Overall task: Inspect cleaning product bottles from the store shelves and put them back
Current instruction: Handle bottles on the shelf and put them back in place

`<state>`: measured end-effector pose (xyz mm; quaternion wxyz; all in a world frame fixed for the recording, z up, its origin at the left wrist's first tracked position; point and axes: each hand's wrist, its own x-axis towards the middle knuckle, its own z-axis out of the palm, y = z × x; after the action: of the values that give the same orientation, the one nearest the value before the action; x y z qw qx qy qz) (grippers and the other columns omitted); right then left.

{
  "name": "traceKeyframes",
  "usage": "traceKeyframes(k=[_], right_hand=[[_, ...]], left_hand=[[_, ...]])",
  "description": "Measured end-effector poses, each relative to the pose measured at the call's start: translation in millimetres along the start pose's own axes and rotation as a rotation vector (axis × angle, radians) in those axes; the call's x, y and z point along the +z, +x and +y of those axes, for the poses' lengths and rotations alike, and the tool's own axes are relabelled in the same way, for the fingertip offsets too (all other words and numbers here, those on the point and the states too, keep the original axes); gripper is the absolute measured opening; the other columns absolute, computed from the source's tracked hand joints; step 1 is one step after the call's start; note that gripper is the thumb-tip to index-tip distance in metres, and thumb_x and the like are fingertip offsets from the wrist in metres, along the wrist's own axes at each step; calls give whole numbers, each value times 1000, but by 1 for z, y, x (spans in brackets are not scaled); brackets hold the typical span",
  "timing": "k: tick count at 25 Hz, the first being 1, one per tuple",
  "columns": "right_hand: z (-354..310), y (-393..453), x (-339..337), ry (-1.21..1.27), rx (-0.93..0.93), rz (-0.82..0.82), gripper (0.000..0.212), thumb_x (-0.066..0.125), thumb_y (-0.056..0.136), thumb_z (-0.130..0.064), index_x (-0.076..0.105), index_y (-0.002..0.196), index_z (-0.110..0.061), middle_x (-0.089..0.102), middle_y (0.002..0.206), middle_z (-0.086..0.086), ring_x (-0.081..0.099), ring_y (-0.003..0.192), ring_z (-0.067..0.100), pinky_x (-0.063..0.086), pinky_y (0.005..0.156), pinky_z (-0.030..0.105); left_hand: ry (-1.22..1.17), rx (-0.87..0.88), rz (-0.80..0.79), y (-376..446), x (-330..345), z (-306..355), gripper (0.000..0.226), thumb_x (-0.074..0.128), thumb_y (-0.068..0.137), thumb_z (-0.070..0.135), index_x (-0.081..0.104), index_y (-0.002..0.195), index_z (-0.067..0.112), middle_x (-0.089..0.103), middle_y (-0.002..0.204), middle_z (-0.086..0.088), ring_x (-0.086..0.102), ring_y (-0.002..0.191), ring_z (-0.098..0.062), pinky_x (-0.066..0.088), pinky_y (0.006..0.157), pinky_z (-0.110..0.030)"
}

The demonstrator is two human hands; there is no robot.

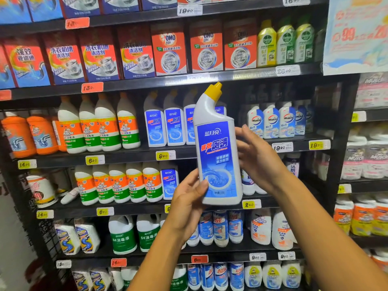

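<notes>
Store shelving (147, 153) filled the whole view, dark metal tiers packed with cleaning products, and in front of it we held up a white toilet-cleaner bottle (218, 156) with a blue label and an angled yellow cap (214, 91). It stood nearly upright in the air, label facing us, clear of the shelf edge and level with the tier it seemed to belong to. Our left hand (189, 201) gripped its lower left corner, thumb across the front of the label and fingers hidden behind; our right hand (255, 157) lay against its right side higher up, fingers reaching behind the body, so both hands were grasping the bottle. Just behind and to the left stood a row of matching blue-label bottles (165, 127), with what looked like a gap beside them that the held bottle partly covered. Further left were orange-and-green disinfectant bottles (98, 127), and to the right smaller white bottles (273, 121) on the same tier. Yellow price tags (164, 156) ran along the shelf lips, and red boxes (170, 51) lined the tier above. We judged the inspection step to be in hand, the front label being read. The next move would call for turning the bottle to see its back, or else carrying it forward, upright, into the space beside its matching row without knocking the neighbours.
</notes>
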<state>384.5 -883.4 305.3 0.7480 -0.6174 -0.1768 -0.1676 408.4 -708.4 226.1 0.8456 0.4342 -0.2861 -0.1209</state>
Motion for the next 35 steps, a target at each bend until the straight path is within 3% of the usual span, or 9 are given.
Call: traceKeyframes(k=[3, 6, 8, 11, 15, 21, 25, 30, 35], right_hand=[[-4, 6, 5, 104, 70, -33, 48, 49, 97, -40, 57, 133, -9, 65, 125, 17, 58, 112, 31, 35, 111, 56], [-5, 10, 12, 154, 139, -144, 57, 53, 92, -38, 50, 140, -6, 56, 131, 22, 48, 117, 36, 28, 114, 57], [-7, 11, 13, 152, 129, -187, 62, 64, 85, -34, 51, 136, -2, 57, 126, 24, 52, 112, 37, 41, 103, 52], [-17, 11, 15, -51, -6, -84, 45, 80, 76, -22, 64, 116, -10, 74, 103, 9, 72, 91, 23, 59, 75, 33], [-17, 12, 25, -267, -122, 134, 63, 90, 67, -26, 57, 119, -15, 75, 94, -3, 75, 80, 12, 56, 62, 20], [-14, 11, 30, -300, -158, 131, 67, 88, 68, -31, 51, 122, -19, 72, 94, -8, 74, 79, 7, 55, 59, 15], [-13, 12, 28, -299, -146, 99, 63, 84, 72, -34, 52, 125, -21, 75, 97, -8, 74, 85, 10, 57, 64, 19], [0, -1, 21, -282, -58, 111, 84, 75, 70, -54, 43, 142, -26, 65, 124, -4, 67, 107, 7, 57, 84, 26], [17, 0, 23, -215, -97, 113, 38, 80, 81, -15, 60, 112, -21, 75, 104, 2, 73, 93, 16, 60, 72, 27]], left_hand=[[-267, -136, -91, -3, 3, -3, 66, 92, 60, 18, 68, 120, 3, 67, 123, -19, 69, 106, -30, 60, 81, -43], [-486, -279, -107, -5, 9, -10, 67, 92, 58, 9, 66, 118, -7, 68, 109, -29, 71, 84, -40, 61, 66, -46], [-409, -321, -146, -7, 15, -11, 41, 70, 82, 16, 68, 117, -5, 69, 106, -25, 70, 84, -35, 60, 69, -41], [-201, -293, -92, -2, 6, -14, 47, 41, 96, 31, 63, 128, 5, 64, 125, -25, 64, 113, -39, 54, 93, -49], [-275, -213, -167, 3, 3, -18, 72, 65, 81, 58, 57, 137, 13, 53, 142, -22, 42, 134, -48, 42, 105, -60], [-331, -206, -232, 4, 3, -18, 80, 78, 74, 54, 55, 137, 11, 55, 138, -24, 60, 115, -47, 53, 90, -57], [-226, -127, -107, 3, 7, -14, 74, 84, 65, 55, 67, 126, 16, 61, 134, -19, 61, 119, -36, 53, 94, -54], [320, 189, 388, 3, 24, -26, 50, 81, 75, 40, 65, 118, 19, 74, 110, -3, 71, 96, -10, 58, 82, -30], [711, 246, 565, 0, 27, -38, 75, 86, 71, 35, 47, 134, 25, 55, 128, 3, 61, 111, -10, 52, 90, -27]])
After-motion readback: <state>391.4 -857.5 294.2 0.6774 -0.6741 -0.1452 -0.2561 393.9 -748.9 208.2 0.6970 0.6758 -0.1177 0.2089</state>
